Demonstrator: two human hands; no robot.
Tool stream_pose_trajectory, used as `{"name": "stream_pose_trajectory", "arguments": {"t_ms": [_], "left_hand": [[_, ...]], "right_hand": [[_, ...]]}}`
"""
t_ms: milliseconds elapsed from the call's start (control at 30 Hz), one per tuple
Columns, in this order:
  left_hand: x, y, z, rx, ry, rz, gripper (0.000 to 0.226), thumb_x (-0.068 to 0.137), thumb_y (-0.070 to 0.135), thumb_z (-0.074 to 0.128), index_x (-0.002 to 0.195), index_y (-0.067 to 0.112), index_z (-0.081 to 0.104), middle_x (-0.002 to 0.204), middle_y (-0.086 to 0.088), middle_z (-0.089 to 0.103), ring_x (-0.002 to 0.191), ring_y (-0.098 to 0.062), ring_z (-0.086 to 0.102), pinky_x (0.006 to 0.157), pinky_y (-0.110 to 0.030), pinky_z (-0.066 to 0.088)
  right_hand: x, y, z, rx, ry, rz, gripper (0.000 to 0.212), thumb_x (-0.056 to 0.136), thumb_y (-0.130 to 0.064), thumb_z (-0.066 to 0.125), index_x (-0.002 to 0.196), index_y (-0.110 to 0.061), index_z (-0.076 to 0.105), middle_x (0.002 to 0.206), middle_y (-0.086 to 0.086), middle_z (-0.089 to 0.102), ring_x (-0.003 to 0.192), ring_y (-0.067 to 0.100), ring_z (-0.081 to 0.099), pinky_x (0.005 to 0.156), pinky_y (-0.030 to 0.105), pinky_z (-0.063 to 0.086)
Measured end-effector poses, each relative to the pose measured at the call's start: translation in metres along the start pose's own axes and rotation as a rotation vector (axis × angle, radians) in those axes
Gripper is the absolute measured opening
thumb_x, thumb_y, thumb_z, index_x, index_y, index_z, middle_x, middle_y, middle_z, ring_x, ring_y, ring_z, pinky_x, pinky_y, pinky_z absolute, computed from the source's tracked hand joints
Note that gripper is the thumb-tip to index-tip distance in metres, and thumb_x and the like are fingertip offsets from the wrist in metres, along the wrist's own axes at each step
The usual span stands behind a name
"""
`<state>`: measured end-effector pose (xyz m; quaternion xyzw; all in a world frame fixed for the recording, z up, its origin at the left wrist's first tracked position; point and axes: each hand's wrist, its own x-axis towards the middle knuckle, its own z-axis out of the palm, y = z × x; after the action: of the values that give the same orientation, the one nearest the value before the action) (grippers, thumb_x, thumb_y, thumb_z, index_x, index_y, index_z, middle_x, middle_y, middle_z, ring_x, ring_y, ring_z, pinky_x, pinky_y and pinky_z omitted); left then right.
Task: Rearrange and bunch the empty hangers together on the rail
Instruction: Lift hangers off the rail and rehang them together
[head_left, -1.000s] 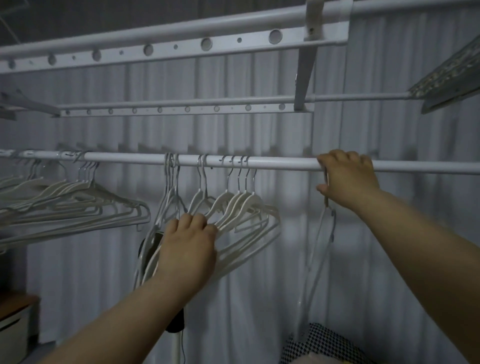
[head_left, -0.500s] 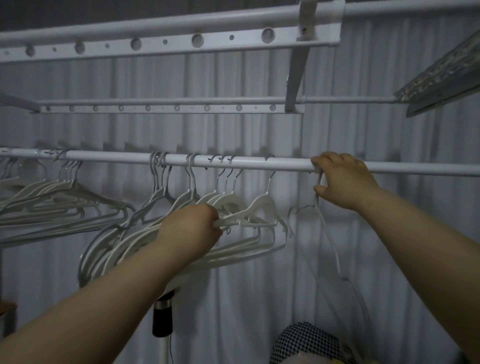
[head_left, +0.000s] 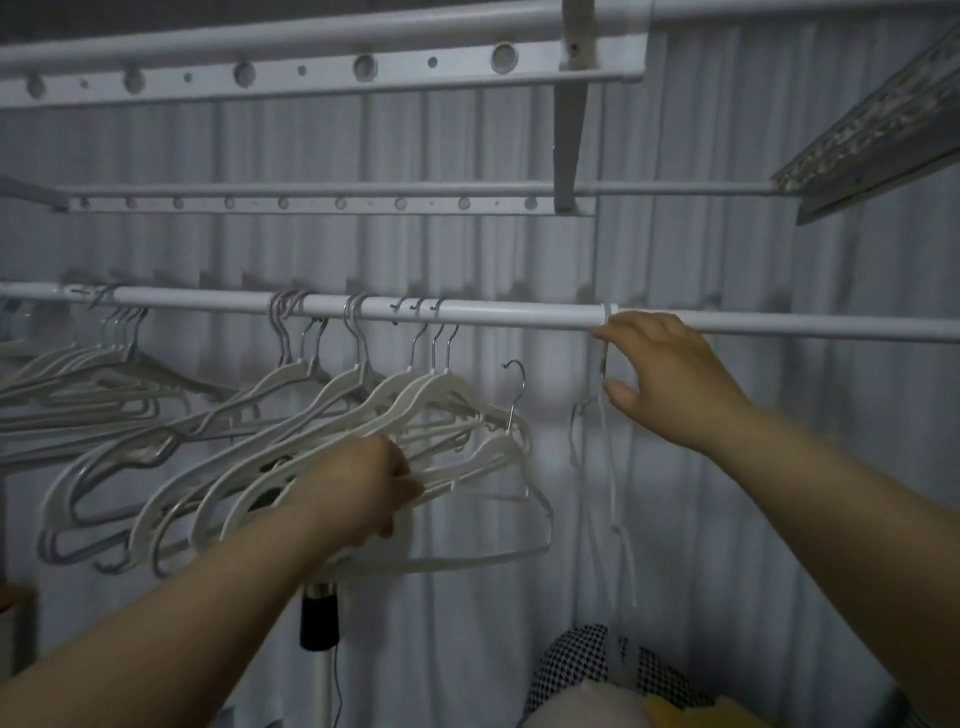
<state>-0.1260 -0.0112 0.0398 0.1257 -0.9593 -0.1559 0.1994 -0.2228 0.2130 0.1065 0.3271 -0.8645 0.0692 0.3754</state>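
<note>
**Both hands on hangers at the rail**

The white rail (head_left: 519, 314) runs straight across the middle of the frame, in front of a pale pleated curtain (head_left: 727, 519). At centre left a middle bunch (head_left: 322, 410) of white hangers hangs from it, hooks close together and bodies slanting down to the left. The left hand (head_left: 358, 483) is low in the centre with its fingers (head_left: 402, 475) curled tight round the arms of a loose hanger (head_left: 511, 452). This hanger's metal hook stands free just below the rail, catching nothing, and its body lies against the bunch.

Right of centre, the right hand (head_left: 670, 384) is up at the rail. Its fingers lie over the top while thumb and forefinger pinch the hook of a thin hanger (head_left: 613, 467), which dangles edge-on beneath.

A far bunch (head_left: 78, 384) of hangers sits at the left edge, well apart from the middle one. Checked fabric (head_left: 582, 654) shows at the bottom right.
</note>
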Motion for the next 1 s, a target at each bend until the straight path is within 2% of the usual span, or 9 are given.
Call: {"name": "stream_pose_trajectory", "arguments": {"t_ms": [133, 267, 367, 433, 500, 733, 867, 933, 1000], "left_hand": [[-0.058, -0.024, -0.002, -0.065, -0.07, -0.034, 0.02, 0.091, 0.031, 0.051, 0.078, 0.024, 0.064, 0.053, 0.004, 0.06, 0.026, -0.001, 0.045, 0.033, -0.012, 0.035], [-0.113, -0.048, -0.014, -0.116, -0.058, -0.113, 0.018, 0.087, 0.033, 0.056, 0.071, 0.039, 0.059, 0.052, 0.012, 0.067, 0.033, -0.001, 0.05, 0.039, -0.015, 0.043], [-0.146, -0.066, -0.023, -0.133, -0.02, -0.12, 0.019, 0.085, 0.03, 0.059, 0.068, 0.037, 0.061, 0.054, 0.025, 0.066, 0.038, 0.001, 0.051, 0.041, -0.012, 0.041], [-0.164, -0.075, -0.031, -0.199, -0.011, -0.125, 0.018, 0.084, 0.026, 0.062, 0.067, 0.032, 0.065, 0.055, 0.018, 0.068, 0.039, -0.003, 0.052, 0.042, -0.013, 0.042], [-0.179, -0.083, -0.038, -0.281, -0.031, -0.121, 0.018, 0.083, 0.019, 0.063, 0.067, 0.024, 0.068, 0.053, 0.01, 0.068, 0.039, -0.004, 0.051, 0.042, -0.013, 0.044], [-0.215, -0.125, -0.057, -0.376, 0.006, -0.182, 0.029, 0.077, 0.014, 0.071, 0.049, 0.019, 0.066, 0.047, -0.001, 0.062, 0.047, -0.005, 0.055, 0.054, -0.019, 0.045], [-0.237, -0.146, -0.054, -0.211, 0.095, -0.181, 0.012, 0.078, 0.021, 0.069, 0.073, 0.028, 0.061, 0.075, 0.007, 0.059, 0.065, -0.005, 0.054, 0.063, -0.017, 0.041], [-0.247, -0.152, -0.049, -0.151, 0.186, -0.159, 0.024, 0.078, 0.022, 0.069, 0.1, 0.025, 0.06, 0.096, 0.009, 0.052, 0.081, -0.005, 0.052, 0.075, -0.018, 0.041], [-0.255, -0.151, -0.046, -0.146, 0.249, -0.129, 0.03, 0.081, 0.022, 0.066, 0.11, 0.02, 0.059, 0.102, 0.009, 0.049, 0.093, -0.008, 0.048, 0.081, -0.022, 0.041]], "right_hand": [[-0.003, -0.024, 0.001, 0.135, -0.058, -0.085, 0.043, 0.09, -0.023, 0.052, 0.132, -0.016, 0.046, 0.141, 0.001, 0.043, 0.132, 0.02, 0.032, 0.107, 0.024, 0.018], [-0.007, -0.059, 0.009, 0.248, -0.316, -0.129, 0.041, 0.091, -0.029, 0.05, 0.131, -0.016, 0.049, 0.138, 0.005, 0.049, 0.128, 0.022, 0.04, 0.101, 0.027, 0.032], [-0.014, -0.085, 0.009, 0.405, -0.476, -0.157, 0.025, 0.09, -0.026, 0.054, 0.108, -0.013, 0.064, 0.114, 0.007, 0.064, 0.105, 0.019, 0.058, 0.089, 0.027, 0.042], [-0.02, -0.101, 0.002, 0.523, -0.562, -0.175, 0.018, 0.091, -0.021, 0.052, 0.081, -0.016, 0.066, 0.086, 0.004, 0.068, 0.075, 0.009, 0.061, 0.071, 0.022, 0.046], [-0.027, -0.114, -0.009, 0.631, -0.618, -0.168, 0.029, 0.092, -0.018, 0.049, 0.066, -0.02, 0.059, 0.065, -0.005, 0.063, 0.049, -0.003, 0.053, 0.05, 0.013, 0.04], [-0.055, -0.147, -0.043, 1.011, -0.906, -0.057, 0.027, 0.085, -0.019, 0.054, 0.059, -0.01, 0.052, 0.044, -0.003, 0.059, 0.035, 0.003, 0.048, 0.036, 0.014, 0.038], [-0.074, -0.178, -0.048, 1.092, -0.922, 0.017, 0.033, 0.091, -0.015, 0.047, 0.059, -0.008, 0.051, 0.041, -0.002, 0.058, 0.031, 0.004, 0.048, 0.035, 0.015, 0.043], [-0.085, -0.185, -0.051, 1.102, -0.905, 0.071, 0.033, 0.092, -0.016, 0.047, 0.06, -0.008, 0.051, 0.04, -0.003, 0.056, 0.031, 0.004, 0.049, 0.035, 0.015, 0.044], [-0.096, -0.189, -0.054, 1.154, -0.875, 0.149, 0.033, 0.092, -0.017, 0.047, 0.061, -0.009, 0.051, 0.039, -0.004, 0.055, 0.03, 0.004, 0.048, 0.035, 0.015, 0.044]]}}
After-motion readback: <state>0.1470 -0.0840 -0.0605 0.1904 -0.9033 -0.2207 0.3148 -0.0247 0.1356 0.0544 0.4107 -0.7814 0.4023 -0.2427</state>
